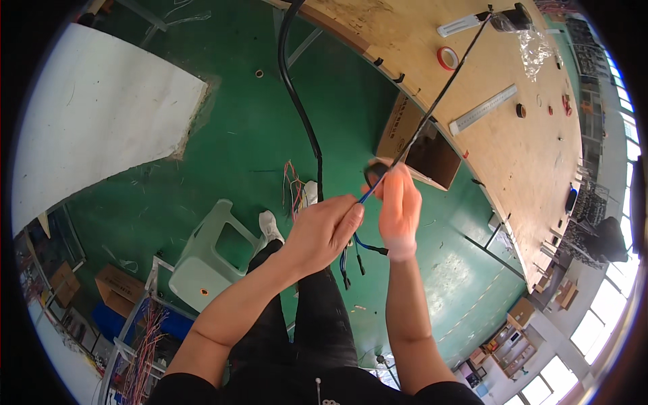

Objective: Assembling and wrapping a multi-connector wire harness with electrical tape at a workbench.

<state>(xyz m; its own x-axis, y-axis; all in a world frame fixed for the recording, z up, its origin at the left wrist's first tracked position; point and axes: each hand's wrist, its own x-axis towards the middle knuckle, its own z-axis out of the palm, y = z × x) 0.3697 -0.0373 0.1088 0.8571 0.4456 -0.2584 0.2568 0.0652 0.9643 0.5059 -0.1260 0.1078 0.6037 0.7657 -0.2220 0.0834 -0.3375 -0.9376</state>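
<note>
A thin wire bundle [442,94], wrapped in black along much of its length, slants down from the far edge of the wooden table to my hands. My left hand [322,231] is closed round its near part, where blue wires show. Just beyond, my right hand [400,206] is blurred by motion beside the bundle, with a black ring like a tape roll [373,175] at its fingers. Below my left hand dangle several wire ends with black connectors [347,278]. A thicker black cable [290,84] hangs from the top and passes behind my left hand.
On the wooden table [520,162] lie a steel ruler [482,109], a red tape roll [447,58] and clear plastic wrap [533,50]. An open cardboard box [432,155] stands beneath its edge. A pale green stool [206,260] is at my left, a white board [108,115] beyond it.
</note>
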